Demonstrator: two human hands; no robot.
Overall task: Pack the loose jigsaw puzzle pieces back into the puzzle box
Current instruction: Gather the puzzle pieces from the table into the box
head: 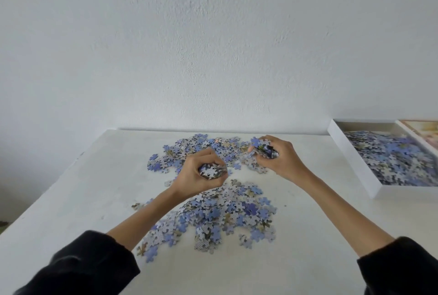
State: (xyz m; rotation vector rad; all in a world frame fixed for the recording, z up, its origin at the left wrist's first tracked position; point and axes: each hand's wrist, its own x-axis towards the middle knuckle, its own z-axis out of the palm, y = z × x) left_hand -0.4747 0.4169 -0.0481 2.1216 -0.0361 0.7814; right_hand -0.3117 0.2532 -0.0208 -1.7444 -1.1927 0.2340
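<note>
Clutching pieces (211, 171), left hand (192, 176), right hand (282, 159) grips curled; puzzle box (354, 157) far right

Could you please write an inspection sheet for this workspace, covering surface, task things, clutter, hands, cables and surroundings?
Surface: white matte table, faint marks on bare parts.
Job's things: loose blue-and-grey cardboard jigsaw pieces in two heaps on the table; shallow white cardboard puzzle box at the right, partly filled with pieces.
Clutter: flat printed panel at the box's right edge, cut off by the frame.
Grips: left hand holds a handful of pieces; right hand holds another.
Cables: nothing seen.
Surroundings: plain white wall; black sleeves.
</note>
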